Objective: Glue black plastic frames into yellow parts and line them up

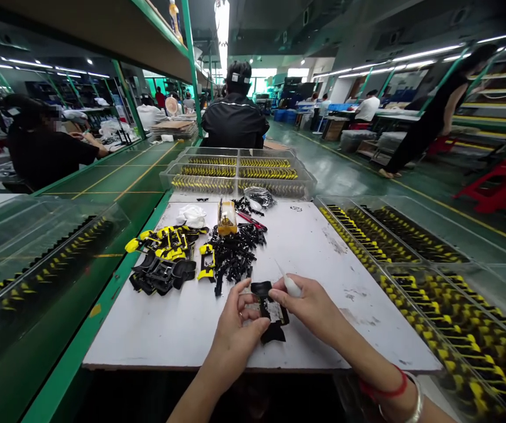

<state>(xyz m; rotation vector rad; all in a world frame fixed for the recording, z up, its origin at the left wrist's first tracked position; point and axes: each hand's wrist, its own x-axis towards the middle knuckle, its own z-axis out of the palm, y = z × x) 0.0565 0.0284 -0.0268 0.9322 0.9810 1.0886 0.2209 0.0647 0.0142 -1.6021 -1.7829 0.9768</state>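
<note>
My left hand [235, 332] pinches a black plastic part [270, 311] low over the white board [323, 258]. My right hand [312, 305] touches the same part while holding a small white applicator [289, 282] that points up and left. Just beyond lie a heap of small black pieces [233, 252], black-and-yellow shells [167, 241], black shells [160, 276], a small amber bottle [227, 220] and a white cloth [192, 215].
Clear trays of black-and-yellow parts stand to the right [433, 282], left [37, 264] and behind the board [235, 170]. A person in black [234, 114] sits ahead, another at the left [46, 147]. A green conveyor [121, 176] runs on the left; red stools [503, 182] at right.
</note>
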